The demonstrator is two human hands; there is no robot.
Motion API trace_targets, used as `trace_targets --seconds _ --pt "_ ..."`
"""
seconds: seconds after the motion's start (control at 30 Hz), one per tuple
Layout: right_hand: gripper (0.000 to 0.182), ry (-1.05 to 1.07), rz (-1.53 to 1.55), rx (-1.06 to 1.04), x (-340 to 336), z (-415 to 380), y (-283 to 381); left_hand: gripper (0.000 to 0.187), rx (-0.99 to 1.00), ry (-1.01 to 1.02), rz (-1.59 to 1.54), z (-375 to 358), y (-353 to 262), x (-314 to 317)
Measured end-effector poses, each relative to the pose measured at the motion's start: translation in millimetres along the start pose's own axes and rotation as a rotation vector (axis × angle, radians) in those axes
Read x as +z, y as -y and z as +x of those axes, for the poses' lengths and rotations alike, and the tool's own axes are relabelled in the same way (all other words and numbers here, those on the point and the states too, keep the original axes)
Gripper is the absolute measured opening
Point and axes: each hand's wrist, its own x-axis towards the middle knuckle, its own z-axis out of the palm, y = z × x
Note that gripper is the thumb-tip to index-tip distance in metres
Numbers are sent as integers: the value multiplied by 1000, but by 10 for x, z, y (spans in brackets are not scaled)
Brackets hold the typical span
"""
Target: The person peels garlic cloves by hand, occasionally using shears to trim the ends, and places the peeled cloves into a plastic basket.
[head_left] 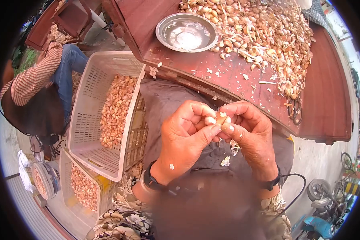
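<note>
Above my lap, both hands meet at a small garlic clove (221, 117). My left hand (186, 134) pinches it from the left between thumb and fingers. From the right, my right hand (252, 134) grips the same clove with thumb and curled fingers. Flakes of skin (225, 161) lie on the dark apron (164, 98) below. Beyond my hands stands the red table (232, 76), with a large heap of garlic cloves (268, 32) and a round metal bowl (187, 33) holding a little liquid and some skins.
To the left, a white crate (81, 132) holds cloves, with a second crate (70, 190) below it. A tub of cloves (44, 180) stands farther left. A person in a striped sleeve (34, 82) sits at the upper left. Scissors (295, 110) lie at the table's edge.
</note>
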Motion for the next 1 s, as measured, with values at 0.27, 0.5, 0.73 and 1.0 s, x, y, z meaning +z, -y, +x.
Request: trace_targets --seconds 0.27,0.5,0.73,1.0 --pt "22 -96 253 9 8 -24 -78 24 33 116 -118 10 -6 -115" --pt "17 -73 389 42 -73 -105 -91 12 687 614 -179 -314 -595 89" --pt "13 112 386 -104 121 -321 158 8 809 206 -261 -631 -722 431" --pt "12 60 879 185 56 -268 114 11 488 96 -207 -532 -771 177"
